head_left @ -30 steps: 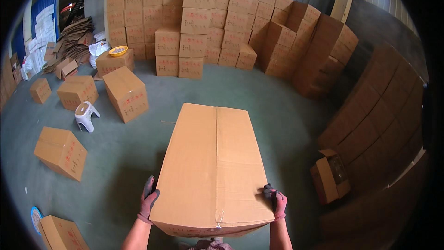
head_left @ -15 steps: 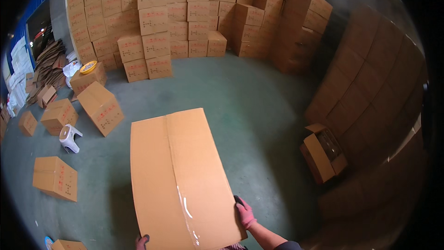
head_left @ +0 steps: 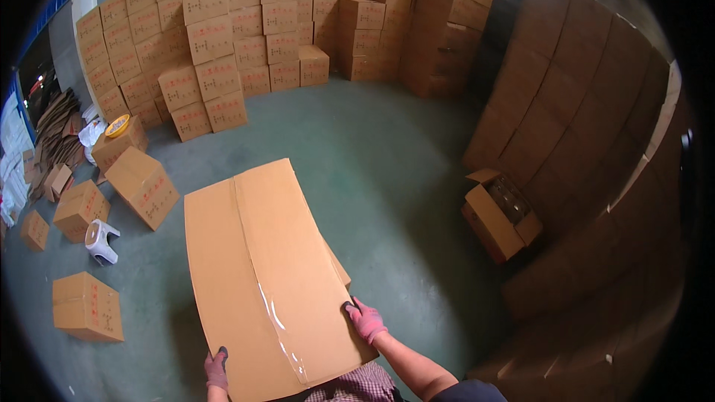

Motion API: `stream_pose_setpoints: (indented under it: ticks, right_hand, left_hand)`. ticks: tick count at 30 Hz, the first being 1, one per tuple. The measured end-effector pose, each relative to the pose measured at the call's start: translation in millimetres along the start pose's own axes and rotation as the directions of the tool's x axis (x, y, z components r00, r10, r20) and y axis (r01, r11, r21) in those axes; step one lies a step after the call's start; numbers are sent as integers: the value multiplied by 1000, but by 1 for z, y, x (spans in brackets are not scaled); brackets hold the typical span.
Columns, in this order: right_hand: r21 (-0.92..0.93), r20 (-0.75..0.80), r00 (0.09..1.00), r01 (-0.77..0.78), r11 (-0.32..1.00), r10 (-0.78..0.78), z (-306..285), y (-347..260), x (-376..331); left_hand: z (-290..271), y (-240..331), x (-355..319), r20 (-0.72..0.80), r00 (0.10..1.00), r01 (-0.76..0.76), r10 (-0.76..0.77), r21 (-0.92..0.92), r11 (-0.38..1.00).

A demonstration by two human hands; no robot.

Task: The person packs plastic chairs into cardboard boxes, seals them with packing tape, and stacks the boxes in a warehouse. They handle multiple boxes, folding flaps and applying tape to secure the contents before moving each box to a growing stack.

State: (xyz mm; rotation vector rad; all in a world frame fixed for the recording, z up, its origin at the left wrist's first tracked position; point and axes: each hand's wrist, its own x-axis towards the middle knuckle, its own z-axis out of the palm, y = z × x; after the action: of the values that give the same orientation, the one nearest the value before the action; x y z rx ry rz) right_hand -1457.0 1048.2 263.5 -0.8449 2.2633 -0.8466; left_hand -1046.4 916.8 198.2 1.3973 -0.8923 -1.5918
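Note:
A large brown cardboard box [head_left: 246,253], its top seam taped lengthwise, is held in front of my body with its near end close to me. My left hand [head_left: 217,369], in a pink glove with dark fingertips, grips the near left edge, its thumb on top. On the right edge my right hand [head_left: 364,320], gloved alike, is closed with the thumb over the rim. The other fingers of both hands are hidden behind the box. A bit of another cardboard surface [head_left: 337,264] shows past the box's right side.
Stacked cartons [head_left: 279,18] line the back, and a tall carton wall [head_left: 566,97] rises on the right. An open carton [head_left: 503,216] with clear items inside stands before it. On the left are a white stool [head_left: 102,241], several cartons [head_left: 87,305], a yellow bowl [head_left: 118,126] and flattened cardboard [head_left: 56,130].
The view has turned a little to the right, so the surroundings sit further left. The held box is tilted more, and more of my left hand shows at its edge.

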Motion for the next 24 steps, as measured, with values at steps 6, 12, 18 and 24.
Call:
stream_pose_setpoints:
  ticks: [6, 12, 18, 24]
  right_hand:
    - [-20, -191, 981, 28, 999, -31, 24, 53, -57]
    - [40, -305, 951, -29, 999, 40, 40, 119, -93]
    - [173, -406, 886, -166, 971, 224, 89, 195, -111]
    - [293, -376, 784, -405, 866, 494, 104, 222, -142]
  left_hand:
    - [2, -24, -64, -22, 1000, -1, 1, -6, 1000]
    - [6, -28, -84, 103, 982, 151, -161, 93, 984]
    - [34, -4, -41, 4, 999, 47, -47, -27, 999]
    - [4, -51, -74, 81, 996, 40, -36, -41, 998]
